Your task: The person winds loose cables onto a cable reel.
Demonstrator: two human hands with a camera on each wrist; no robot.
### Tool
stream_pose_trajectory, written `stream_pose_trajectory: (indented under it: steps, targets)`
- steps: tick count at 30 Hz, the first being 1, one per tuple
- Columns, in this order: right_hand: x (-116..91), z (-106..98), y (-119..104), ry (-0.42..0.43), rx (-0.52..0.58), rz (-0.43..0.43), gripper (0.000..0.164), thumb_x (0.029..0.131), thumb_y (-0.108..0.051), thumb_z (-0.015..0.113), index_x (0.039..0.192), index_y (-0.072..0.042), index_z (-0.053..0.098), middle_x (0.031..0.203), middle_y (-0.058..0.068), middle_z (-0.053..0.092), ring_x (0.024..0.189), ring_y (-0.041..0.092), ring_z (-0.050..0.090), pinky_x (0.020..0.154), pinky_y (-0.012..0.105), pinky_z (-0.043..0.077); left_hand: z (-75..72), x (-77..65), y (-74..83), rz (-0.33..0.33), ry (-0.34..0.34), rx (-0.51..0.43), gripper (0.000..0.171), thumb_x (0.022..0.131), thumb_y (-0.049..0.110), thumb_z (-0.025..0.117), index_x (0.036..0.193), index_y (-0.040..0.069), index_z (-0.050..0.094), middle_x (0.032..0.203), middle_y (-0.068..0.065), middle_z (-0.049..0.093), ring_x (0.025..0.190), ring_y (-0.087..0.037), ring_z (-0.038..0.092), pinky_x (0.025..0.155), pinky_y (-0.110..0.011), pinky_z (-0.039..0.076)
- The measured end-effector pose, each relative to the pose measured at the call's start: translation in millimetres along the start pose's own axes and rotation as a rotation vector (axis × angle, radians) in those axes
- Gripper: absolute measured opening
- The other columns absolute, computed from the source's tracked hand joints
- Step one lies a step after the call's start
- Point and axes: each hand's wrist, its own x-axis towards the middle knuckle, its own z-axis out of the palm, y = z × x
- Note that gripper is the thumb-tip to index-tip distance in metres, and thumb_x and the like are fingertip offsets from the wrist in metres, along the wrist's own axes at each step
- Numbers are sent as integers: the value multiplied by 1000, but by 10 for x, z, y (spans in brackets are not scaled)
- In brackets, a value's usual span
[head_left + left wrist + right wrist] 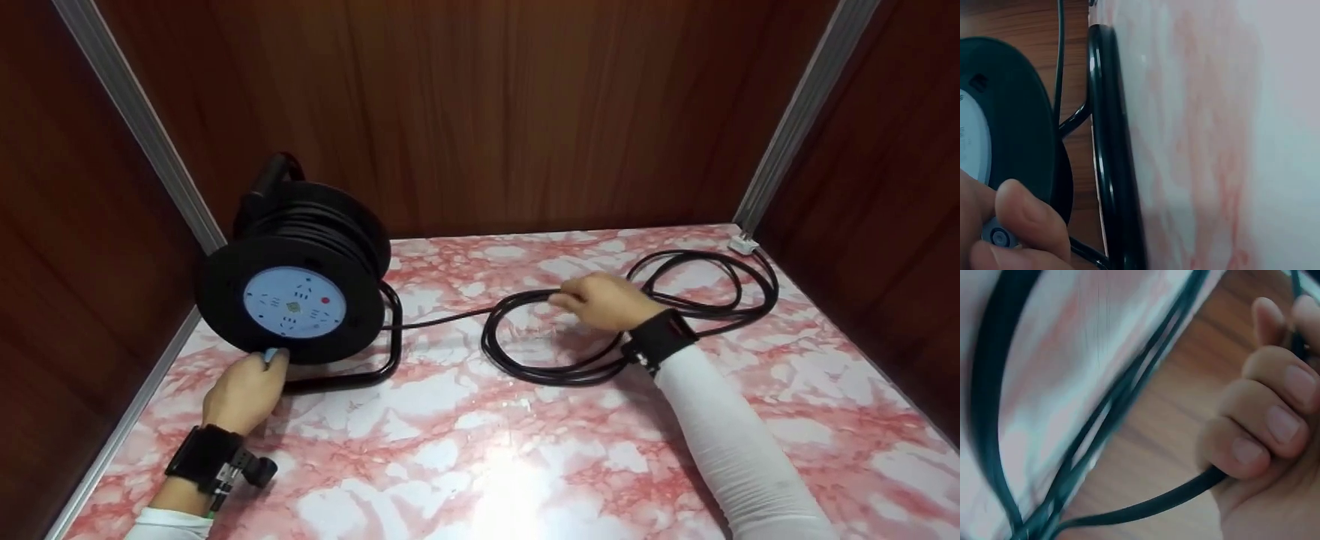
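A black cable reel (pixel 225 307) stands at the left of the table, with a pale blue socket panel (pixel 262 289) on its face. My left hand (pixel 244 397) pinches the small blue-grey winding knob (pixel 1000 237) at the lower edge of the reel's face. In the left wrist view, thumb and fingers surround that knob. Out to the right, my right hand (pixel 607 301) grips the black cable (pixel 1151 506), fingers curled round it. From the reel, the cable runs across the table to loose loops (pixel 555 375) beneath and beside this hand.
A white plug (pixel 742 244) at the cable's end lies in the far right corner. The reel rests on a black tube stand (pixel 394 352). Brown wood-look panels (pixel 525 120) wall in the back and both sides of the pink-and-white marbled table (pixel 420 450).
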Motion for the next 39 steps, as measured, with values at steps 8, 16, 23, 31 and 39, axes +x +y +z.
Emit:
stream_pose_trajectory:
  steps: [8,16,23,31,39]
  targets:
    - [-69,-87,123,121,-63,-63,38,99,-50,49,71,-24,51,58,-8,45,54,14,48,55,35,38,-70,7,-19,-6,26,-77,66,97,63,26,77,8,58,63,-6,60,62,-26,56,56,-38,40]
    - [30,93,-18,-47,4,-13,36,99,-52,46,76,-26,56,63,-8,53,63,14,54,64,35,43,-202,-13,-87,-38,150,-125,68,98,61,28,71,7,60,60,-8,59,69,-29,59,61,-39,40]
    - [53,186,-86,-91,-22,-17,42,98,-56,45,70,-26,53,60,-8,51,59,13,53,65,35,44,-371,-22,-87,-89,184,-278,76,94,68,30,77,1,62,53,-9,60,53,-29,57,57,-38,40]
    - [37,195,-82,-84,-20,-14,42,98,-56,44,70,-26,54,60,-9,52,59,13,53,65,36,45,-509,76,78,-100,194,-843,52,99,45,48,73,0,49,44,-9,54,30,-16,45,31,-28,36]
    - [48,182,-77,-85,-34,-19,41,98,-55,45,70,-26,52,60,-8,50,61,14,53,65,36,45,-700,36,325,-96,249,-1115,42,98,34,54,75,-1,50,43,-9,51,28,-13,39,27,-26,29]
